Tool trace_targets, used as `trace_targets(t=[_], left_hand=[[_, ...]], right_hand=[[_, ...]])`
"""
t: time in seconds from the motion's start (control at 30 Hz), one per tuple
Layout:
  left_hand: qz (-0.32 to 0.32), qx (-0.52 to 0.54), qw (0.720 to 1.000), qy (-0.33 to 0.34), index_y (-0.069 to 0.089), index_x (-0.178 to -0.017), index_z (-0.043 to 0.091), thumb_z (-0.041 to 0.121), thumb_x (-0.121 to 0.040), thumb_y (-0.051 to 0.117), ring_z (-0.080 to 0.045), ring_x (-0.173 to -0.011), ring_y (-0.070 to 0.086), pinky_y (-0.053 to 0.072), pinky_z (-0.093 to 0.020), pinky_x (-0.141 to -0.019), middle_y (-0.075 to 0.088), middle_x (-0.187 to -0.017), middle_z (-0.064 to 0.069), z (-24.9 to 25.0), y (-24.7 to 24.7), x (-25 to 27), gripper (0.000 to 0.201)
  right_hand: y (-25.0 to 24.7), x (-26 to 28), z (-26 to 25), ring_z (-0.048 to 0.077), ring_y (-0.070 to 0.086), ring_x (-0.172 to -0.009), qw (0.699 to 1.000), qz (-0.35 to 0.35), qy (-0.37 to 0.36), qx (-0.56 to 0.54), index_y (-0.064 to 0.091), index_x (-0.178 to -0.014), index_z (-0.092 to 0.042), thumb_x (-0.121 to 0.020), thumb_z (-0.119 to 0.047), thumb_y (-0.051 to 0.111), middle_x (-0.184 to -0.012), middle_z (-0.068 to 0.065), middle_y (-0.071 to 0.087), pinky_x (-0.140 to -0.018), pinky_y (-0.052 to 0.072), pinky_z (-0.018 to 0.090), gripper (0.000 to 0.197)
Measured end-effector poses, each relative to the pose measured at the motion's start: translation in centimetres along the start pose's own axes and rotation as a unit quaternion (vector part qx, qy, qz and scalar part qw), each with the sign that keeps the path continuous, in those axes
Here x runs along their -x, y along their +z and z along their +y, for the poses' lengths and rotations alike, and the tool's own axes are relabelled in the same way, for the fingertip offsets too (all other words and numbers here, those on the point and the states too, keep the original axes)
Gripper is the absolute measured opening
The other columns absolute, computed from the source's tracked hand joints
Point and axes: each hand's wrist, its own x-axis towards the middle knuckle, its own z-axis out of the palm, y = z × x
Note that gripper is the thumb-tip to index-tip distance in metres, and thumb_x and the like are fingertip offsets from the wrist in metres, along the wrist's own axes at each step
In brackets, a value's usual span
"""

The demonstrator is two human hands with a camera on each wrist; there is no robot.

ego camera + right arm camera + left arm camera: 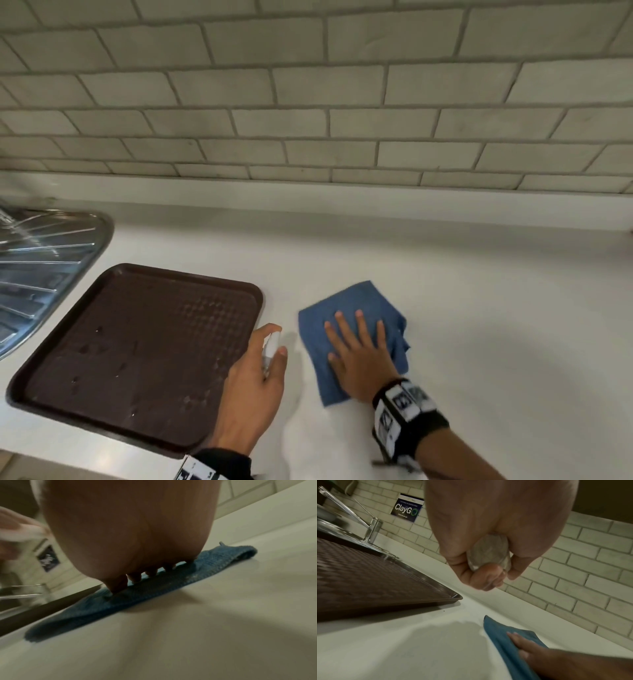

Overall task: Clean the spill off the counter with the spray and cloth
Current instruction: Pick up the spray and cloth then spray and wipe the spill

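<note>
Head view: wiping underway, right hand (361, 356) flat on the cloth (354, 337), left hand (255, 383) gripping the spray bottle (271, 346); spill seemingly gone, so next, more passes across the bench (479, 325).

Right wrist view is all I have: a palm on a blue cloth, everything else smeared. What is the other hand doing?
Observer: The left hand grips a small spray bottle above the counter, beside the cloth.
Operator: What is the dark edge to my left?
Observer: A brown tray, lying flat on the counter, apart from the cloth.
Operator: Are the fingers of the right hand bunching the cloth?
Observer: No. The right hand lies flat on it, fingers spread and straight.
</note>
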Motion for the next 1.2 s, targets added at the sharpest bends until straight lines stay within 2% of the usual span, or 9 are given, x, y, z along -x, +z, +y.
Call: trace_targets(t=[0.17,0.33,0.47,0.67,0.73,0.83,0.97,1.07,1.2], left_hand=[[0.007,-0.004,1.000,-0.012,0.048,-0.126,0.047,0.035,-0.099,0.053,-0.007,-0.046,0.046,0.045,-0.031,-0.057,0.048,-0.054,0.008,0.9,0.4,1.1,0.029],[0.006,-0.012,1.000,-0.005,0.050,-0.123,0.046,0.033,-0.099,0.053,-0.007,-0.042,0.041,0.043,-0.031,-0.054,0.042,-0.052,0.006,1.9,1.2,2.3,0.027],[0.005,-0.015,1.000,-0.003,0.048,-0.122,0.051,0.036,-0.099,0.052,-0.007,-0.042,0.042,0.048,-0.034,-0.057,0.048,-0.055,0.004,2.5,1.7,3.5,0.027],[0.014,-0.032,0.999,0.003,0.048,-0.120,0.051,0.035,-0.099,0.052,-0.009,-0.044,0.043,0.041,-0.031,-0.054,0.041,-0.050,0.007,3.5,2.6,5.3,0.027],[0.014,-0.033,0.999,0.004,0.047,-0.120,0.051,0.036,-0.099,0.052,-0.010,-0.045,0.045,0.042,-0.032,-0.055,0.043,-0.050,0.006,3.8,3.0,5.7,0.026],[0.007,-0.034,0.999,0.001,0.046,-0.120,0.051,0.037,-0.099,0.051,-0.012,-0.051,0.050,0.046,-0.033,-0.059,0.050,-0.056,0.005,4.6,3.8,6.2,0.026],[-0.002,-0.028,1.000,-0.010,0.044,-0.122,0.052,0.039,-0.100,0.050,-0.013,-0.061,0.058,0.047,-0.033,-0.064,0.060,-0.070,0.005,5.6,4.8,7.1,0.027],[-0.007,-0.034,0.999,-0.016,0.043,-0.123,0.053,0.039,-0.100,0.050,-0.014,-0.070,0.063,0.050,-0.035,-0.071,0.064,-0.081,0.004,6.3,5.4,7.9,0.027],[-0.014,-0.036,0.999,-0.016,0.043,-0.123,0.051,0.039,-0.100,0.049,-0.015,-0.073,0.063,0.049,-0.036,-0.072,0.064,-0.083,0.001,7.1,5.9,9.1,0.027]], right_hand=[[2.1,8.5,2.9,0.030,0.036,-0.139,1.000,0.013,-0.010,0.010,0.037,-0.145,-0.032,-0.099,-0.050,0.013,-0.153,-0.006,0.035,-0.105,0.021,0.059,0.056],[0.3,10.9,12.1,0.032,0.038,-0.137,0.988,-0.039,0.137,-0.050,0.032,-0.147,-0.031,-0.097,-0.057,0.003,-0.153,-0.005,0.034,-0.102,0.031,0.064,0.064],[-2.9,7.3,16.6,0.029,-0.008,-0.147,0.969,-0.054,0.224,-0.095,-0.011,-0.150,-0.037,-0.094,-0.057,0.000,-0.158,-0.010,-0.019,-0.114,0.006,0.062,0.060],[-3.3,3.7,11.2,0.036,-0.018,-0.144,0.971,-0.073,0.210,-0.083,-0.012,-0.151,-0.030,-0.098,-0.051,0.010,-0.159,-0.002,-0.022,-0.110,-0.004,0.067,0.061],[-1.9,5.6,9.3,0.036,-0.009,-0.146,0.983,-0.062,0.159,-0.071,-0.005,-0.152,-0.029,-0.095,-0.053,0.002,-0.160,-0.001,-0.014,-0.110,-0.003,0.068,0.062],[1.2,10.5,8.2,0.038,0.031,-0.139,0.992,-0.016,0.118,-0.043,0.036,-0.147,-0.025,-0.097,-0.052,0.001,-0.155,0.002,0.032,-0.103,0.014,0.067,0.066],[4.4,19.1,10.5,0.031,0.033,-0.137,0.990,0.035,0.132,-0.029,0.040,-0.144,-0.032,-0.095,-0.056,0.010,-0.151,-0.006,0.038,-0.104,0.018,0.063,0.062],[3.6,23.3,14.4,0.028,0.029,-0.140,0.968,0.042,0.235,-0.079,0.026,-0.148,-0.039,-0.093,-0.061,0.015,-0.156,-0.011,0.027,-0.106,0.017,0.062,0.060],[1.6,22.4,18.8,0.030,-0.010,-0.147,0.940,-0.019,0.320,-0.117,-0.023,-0.145,-0.038,-0.095,-0.057,0.011,-0.159,-0.009,-0.020,-0.113,0.006,0.063,0.064]])
